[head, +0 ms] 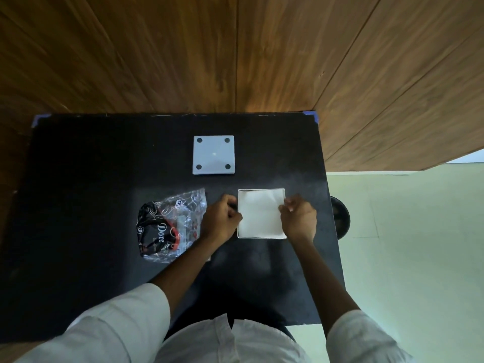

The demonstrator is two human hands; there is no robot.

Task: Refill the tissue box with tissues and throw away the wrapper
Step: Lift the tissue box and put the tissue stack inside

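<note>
A square white tissue box point(262, 190) sits open on the black table, right of centre, with a stack of white tissues point(259, 214) lying inside it. My left hand point(221, 218) is curled against the box's left edge, fingertips on the tissues. My right hand point(298, 218) pinches the stack at its right edge. The crumpled clear and black plastic wrapper point(170, 226) lies flat on the table just left of my left hand. The box's white square lid point(213, 155), with four dark dots at its corners, rests further back.
The black table point(91, 179) runs to a wooden wall at the back. Off its right edge, on the pale floor, stands a dark round bin point(340, 218), partly hidden by the tabletop.
</note>
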